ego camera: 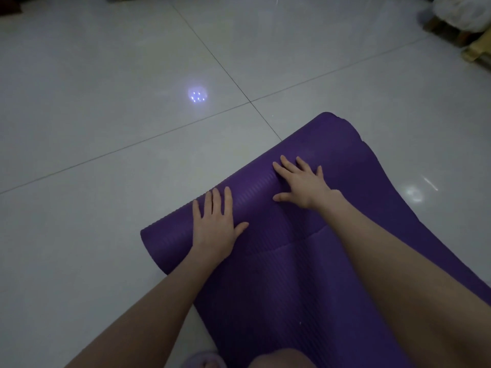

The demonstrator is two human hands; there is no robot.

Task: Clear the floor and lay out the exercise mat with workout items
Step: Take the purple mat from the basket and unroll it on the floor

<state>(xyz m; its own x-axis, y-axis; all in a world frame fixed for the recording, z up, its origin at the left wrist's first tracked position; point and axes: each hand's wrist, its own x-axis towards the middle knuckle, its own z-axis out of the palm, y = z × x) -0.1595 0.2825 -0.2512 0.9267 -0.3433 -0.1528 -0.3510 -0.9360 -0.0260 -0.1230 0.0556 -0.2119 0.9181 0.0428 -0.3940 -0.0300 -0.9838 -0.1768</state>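
Note:
A purple ribbed exercise mat [287, 274] lies partly unrolled on the pale tiled floor [106, 128], its flat part running toward me and its rolled part [332, 139] lying across the far end. My left hand [215, 224] rests flat on the left half of the roll, fingers straight and spread. My right hand [300, 181] presses flat on the roll further right, fingers spread too. Neither hand curls round anything.
Glossy floor tiles stretch out beyond and left of the roll. Wooden furniture legs [451, 33] with a white bundle [462, 9] on top stand at the far right corner. A slipper toe [202, 361] and a knee [281, 359] show at the bottom edge.

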